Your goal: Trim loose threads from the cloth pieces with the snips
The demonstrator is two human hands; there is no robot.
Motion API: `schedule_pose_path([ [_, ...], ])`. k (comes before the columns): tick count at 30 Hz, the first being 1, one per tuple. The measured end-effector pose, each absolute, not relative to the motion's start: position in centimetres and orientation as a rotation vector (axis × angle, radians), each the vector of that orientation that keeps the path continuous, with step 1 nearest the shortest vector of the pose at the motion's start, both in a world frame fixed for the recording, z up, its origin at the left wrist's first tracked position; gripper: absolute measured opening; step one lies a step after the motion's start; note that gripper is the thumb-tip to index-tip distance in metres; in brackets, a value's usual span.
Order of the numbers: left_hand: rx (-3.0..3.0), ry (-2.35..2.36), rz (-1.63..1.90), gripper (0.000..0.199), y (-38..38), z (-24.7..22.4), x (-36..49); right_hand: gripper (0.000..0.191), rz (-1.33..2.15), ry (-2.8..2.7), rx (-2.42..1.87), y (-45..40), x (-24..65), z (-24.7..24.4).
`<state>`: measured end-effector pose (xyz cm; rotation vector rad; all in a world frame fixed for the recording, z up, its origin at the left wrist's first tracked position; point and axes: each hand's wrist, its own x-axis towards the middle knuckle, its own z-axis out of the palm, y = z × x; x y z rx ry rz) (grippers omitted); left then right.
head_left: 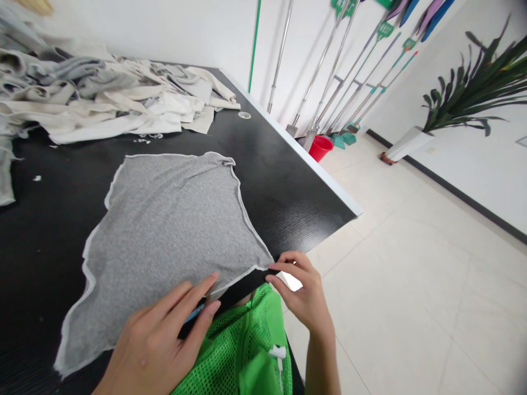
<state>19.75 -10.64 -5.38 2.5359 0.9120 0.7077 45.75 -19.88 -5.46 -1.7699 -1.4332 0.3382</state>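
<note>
A grey knit fabric piece with a pale, wavy edge lies spread over the black table, its near edge slightly raised. My right hand pinches the corner at its right end between thumb and fingers. Along the near edge, my left hand is closed round a slim blue tool; its kind is mostly hidden by the fingers. The left fingertips rest at the fabric's edge. Below both hands is the green mesh vest that I wear, with a white clip on it.
A heap of grey and cream cloth scraps covers the back left of the black table. A tape roll sits near the far edge. Brooms and mops lean on the wall beside a red bucket. A potted plant stands right.
</note>
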Motion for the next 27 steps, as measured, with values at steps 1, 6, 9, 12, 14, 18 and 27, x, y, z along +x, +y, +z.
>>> schedule_pose_path([
  [1, 2.533, 0.908, 0.699, 0.042, -10.6, -5.5, 19.8, 0.010, 0.320, -1.446, -1.777, -19.7, 45.7, -5.5],
  [6, 2.498, 0.918, 0.703, 0.043, -10.3, -5.6, 19.8, 0.011, 0.273, -1.515, -1.797, -19.3, 45.8, -5.8],
  [9, 2.485, 0.921, 0.716, 0.042, -10.1, -5.5, 19.7, 0.010, 0.289, -1.499, -1.802, -19.3, 45.7, -6.0],
  [12, 2.473, 0.902, 0.738, 0.041, -10.2, -5.3, 19.7, 0.010, 0.375, -1.385, -1.766, -19.4, 45.3, -5.9],
  [14, 2.471, 0.875, 0.736, 0.041, -10.4, -5.1, 19.9, 0.010, 0.420, -1.281, -1.751, -19.4, 44.9, -5.8],
  [18, 2.467, 0.806, 0.749, 0.041, -10.6, -4.4, 21.1, 0.013, 0.474, -1.104, -1.714, -19.3, 44.6, -5.8],
  [27, 2.496, 0.708, 0.613, 0.039, -10.1, -3.6, 25.2, 0.020, 0.629, -0.881, -1.609, -20.0, 45.5, -6.2],
])
